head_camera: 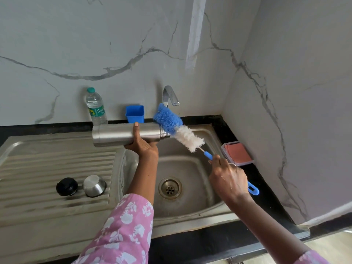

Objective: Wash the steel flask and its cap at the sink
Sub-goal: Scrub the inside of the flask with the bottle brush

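We are gripping the steel flask [122,134] with our left hand [142,145], fingers curling under its body and the thumb pressing on top, and we are holding it level over the far left side of the sink [192,169]. Its long axis is running left to right, with the base to the left and the open mouth pointing right, toward our right hand [226,178]. That hand is wrapping round the blue handle of the bottle brush [187,139], nearer than the flask and on the right of the basin. The brush is slanting up and left from the hand, so its bristle head is lying across the mouth, not in line with it, and the blue tip is sitting just beyond the neck, outside the flask. In our judgement the coming move is asking us to level the brush with the flask's axis before pushing in. The black stopper [66,186] and steel cap [94,185] are standing on the drainboard [47,164], well left of both hands.
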